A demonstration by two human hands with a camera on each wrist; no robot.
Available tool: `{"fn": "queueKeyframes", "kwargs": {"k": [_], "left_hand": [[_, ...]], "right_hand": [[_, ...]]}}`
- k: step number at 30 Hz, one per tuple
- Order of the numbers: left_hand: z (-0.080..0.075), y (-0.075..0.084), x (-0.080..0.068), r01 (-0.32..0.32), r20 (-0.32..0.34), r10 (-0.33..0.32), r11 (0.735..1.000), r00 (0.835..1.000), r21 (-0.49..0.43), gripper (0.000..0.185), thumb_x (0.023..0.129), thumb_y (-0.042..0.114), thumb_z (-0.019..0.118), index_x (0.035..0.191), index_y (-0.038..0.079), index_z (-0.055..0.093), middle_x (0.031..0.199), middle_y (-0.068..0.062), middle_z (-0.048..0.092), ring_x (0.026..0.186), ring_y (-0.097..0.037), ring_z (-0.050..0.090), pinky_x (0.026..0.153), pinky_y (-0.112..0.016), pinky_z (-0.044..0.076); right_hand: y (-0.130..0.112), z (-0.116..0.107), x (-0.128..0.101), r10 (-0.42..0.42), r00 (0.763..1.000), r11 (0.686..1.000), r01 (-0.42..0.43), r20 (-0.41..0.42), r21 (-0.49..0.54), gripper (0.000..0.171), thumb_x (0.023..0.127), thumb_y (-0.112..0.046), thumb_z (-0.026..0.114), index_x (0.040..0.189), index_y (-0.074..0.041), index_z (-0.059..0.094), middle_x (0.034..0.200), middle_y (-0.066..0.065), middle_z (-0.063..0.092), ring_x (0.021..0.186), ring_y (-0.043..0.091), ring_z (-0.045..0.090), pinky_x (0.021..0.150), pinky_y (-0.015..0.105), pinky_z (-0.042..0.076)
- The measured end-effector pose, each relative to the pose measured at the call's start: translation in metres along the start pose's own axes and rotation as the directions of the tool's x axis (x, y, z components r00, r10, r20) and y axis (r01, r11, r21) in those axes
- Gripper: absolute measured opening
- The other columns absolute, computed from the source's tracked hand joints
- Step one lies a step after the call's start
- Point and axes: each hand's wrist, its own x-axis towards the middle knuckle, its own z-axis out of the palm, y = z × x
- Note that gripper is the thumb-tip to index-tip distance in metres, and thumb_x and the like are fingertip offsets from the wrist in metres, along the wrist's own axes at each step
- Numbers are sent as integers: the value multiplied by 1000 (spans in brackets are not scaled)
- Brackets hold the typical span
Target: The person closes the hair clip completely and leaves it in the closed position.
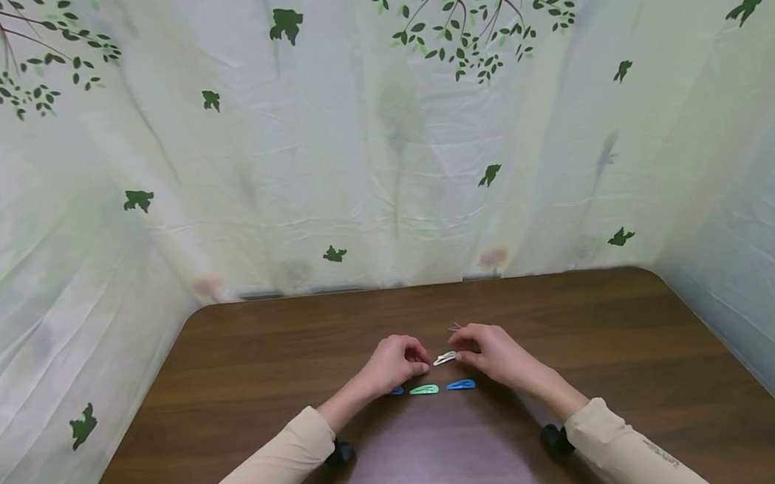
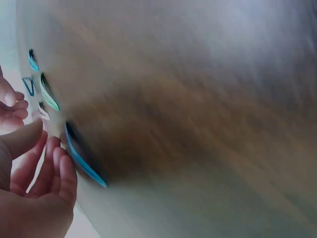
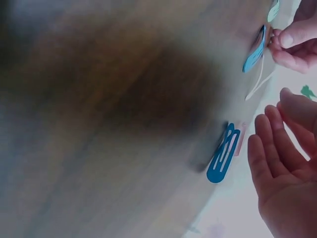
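Observation:
Over a brown wooden table [image 1: 288, 352] my two hands hover close together. The left hand [image 1: 416, 359] has loosely curled fingers [image 2: 62, 171] and holds nothing; it partly covers a blue hair clip [image 1: 395, 392] [image 2: 84, 161]. The right hand [image 1: 462, 345] has relaxed fingers [image 3: 270, 144] and is also empty. Its thumb tip is right by the end of a white clip [image 1: 444, 358] [image 3: 257, 82]; I cannot tell if they touch. In front of the hands lie a green clip [image 1: 424, 389] [image 2: 49, 94] and another blue clip [image 1: 460, 384] [image 3: 223, 154].
A pinkish clip [image 1: 455, 327] peeks out beyond the right hand's knuckles. White curtains with green leaf prints [image 1: 382, 161] close in the table at the back and both sides. The table's rounded far corners [image 1: 643, 274] lie well beyond the hands.

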Motion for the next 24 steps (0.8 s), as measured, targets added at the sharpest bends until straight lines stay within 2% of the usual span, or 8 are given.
{"fn": "queueKeyframes", "kwargs": {"k": [4, 7, 13, 20, 24], "left_hand": [[-4, -4, 1, -16, 36, 17, 1000, 999, -19, 6, 82, 2, 77, 87, 4, 73, 72, 4, 64, 67, -8, 57, 64, -23, 48], [-6, -7, 2, -1, 55, 2, 1000, 998, -23, 7, 83, 5, 77, 89, 5, 73, 72, 5, 62, 67, -7, 56, 64, -23, 47], [-9, -10, 4, 25, 91, -23, 999, 996, -22, 7, 83, 9, 78, 89, 8, 73, 71, 7, 62, 67, -8, 57, 64, -23, 47], [-9, -10, 4, 24, 94, -23, 1000, 995, -15, 8, 82, 10, 79, 88, 8, 73, 71, 8, 61, 67, -7, 56, 64, -24, 48], [-9, -10, 4, 15, 98, -13, 1000, 995, -18, 10, 81, 9, 80, 88, 7, 73, 71, 7, 62, 67, -7, 56, 65, -24, 48]], "right_hand": [[5, 1, 6, 6, 999, 1000, -5, 34, -12, 19, 86, -5, 75, 105, -5, 72, 115, 9, 69, 114, 27, 61, 92, 44, 50], [8, 1, 10, 20, 998, 1000, -19, 65, -18, 18, 86, -6, 75, 104, -8, 73, 115, 8, 69, 118, 28, 60, 93, 45, 49], [12, 3, 14, 42, 994, 999, -39, 100, -27, 15, 87, -6, 74, 101, -11, 74, 100, -2, 70, 110, 25, 62, 85, 40, 51], [11, 5, 19, 42, 995, 997, -36, 88, -69, 15, 84, -5, 76, 96, -13, 76, 90, -6, 69, 107, 24, 63, 81, 37, 51], [10, 7, 20, 49, 995, 996, -42, 87, -76, 14, 83, -4, 77, 94, -14, 76, 86, -8, 68, 94, 19, 65, 76, 34, 50]]}}
